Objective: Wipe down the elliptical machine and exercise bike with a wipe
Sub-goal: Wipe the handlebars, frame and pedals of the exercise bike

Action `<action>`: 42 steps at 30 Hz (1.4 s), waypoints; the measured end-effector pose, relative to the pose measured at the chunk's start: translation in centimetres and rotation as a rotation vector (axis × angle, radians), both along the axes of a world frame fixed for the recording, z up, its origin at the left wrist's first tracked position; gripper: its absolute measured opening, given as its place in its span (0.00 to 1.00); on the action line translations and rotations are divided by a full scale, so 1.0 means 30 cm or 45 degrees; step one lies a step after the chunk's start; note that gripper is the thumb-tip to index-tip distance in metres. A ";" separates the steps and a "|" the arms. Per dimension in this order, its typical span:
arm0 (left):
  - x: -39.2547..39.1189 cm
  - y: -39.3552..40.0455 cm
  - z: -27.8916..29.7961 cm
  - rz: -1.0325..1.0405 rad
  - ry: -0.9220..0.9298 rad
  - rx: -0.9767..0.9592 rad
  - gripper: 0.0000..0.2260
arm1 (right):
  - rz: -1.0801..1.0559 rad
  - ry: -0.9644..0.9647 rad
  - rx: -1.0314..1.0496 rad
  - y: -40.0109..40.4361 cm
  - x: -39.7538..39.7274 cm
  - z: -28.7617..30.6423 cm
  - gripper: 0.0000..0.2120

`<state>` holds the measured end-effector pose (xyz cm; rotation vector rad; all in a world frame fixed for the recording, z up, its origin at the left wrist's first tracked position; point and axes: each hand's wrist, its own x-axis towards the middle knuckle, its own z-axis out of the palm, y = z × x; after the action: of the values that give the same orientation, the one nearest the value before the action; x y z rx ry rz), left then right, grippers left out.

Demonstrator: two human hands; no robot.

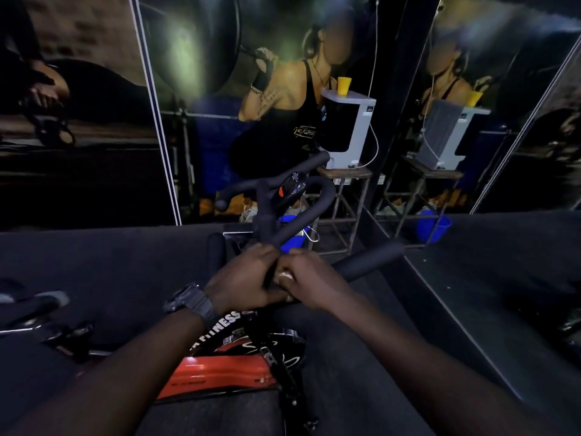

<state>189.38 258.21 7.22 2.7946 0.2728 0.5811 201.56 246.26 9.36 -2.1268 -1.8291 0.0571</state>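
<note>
At the handlebar [317, 215], left hand [248, 278] gripping bar, right hand [309, 283] pinching wipe [284, 276]

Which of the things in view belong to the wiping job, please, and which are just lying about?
Part of the job:
- exercise bike, with its black handlebar
- white wipe, bunched in the right hand
- left hand, gripping the bar beside it

Just lying about:
- yellow cup on the white appliance
- metal stool under it
- blue bucket

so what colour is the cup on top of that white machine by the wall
Yellow cup, seen in the head view.
</note>
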 end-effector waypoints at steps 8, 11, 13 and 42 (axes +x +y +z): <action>0.028 0.060 -0.001 0.219 -0.183 -0.478 0.32 | 0.254 -0.310 -0.113 0.218 0.086 0.087 0.09; 0.083 0.093 0.004 0.305 -0.196 -0.437 0.30 | 0.380 -0.409 -0.240 0.298 0.170 0.135 0.11; 0.127 0.099 0.019 0.363 -0.191 -0.318 0.26 | 0.453 -0.561 -0.259 0.325 0.224 0.181 0.10; 0.617 -0.031 0.173 0.793 -0.133 -0.009 0.16 | 0.555 0.204 0.342 0.322 0.858 0.210 0.05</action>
<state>207.90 257.28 12.41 2.6316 1.1356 0.8449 227.31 255.91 15.66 -1.4769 -2.0377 0.0770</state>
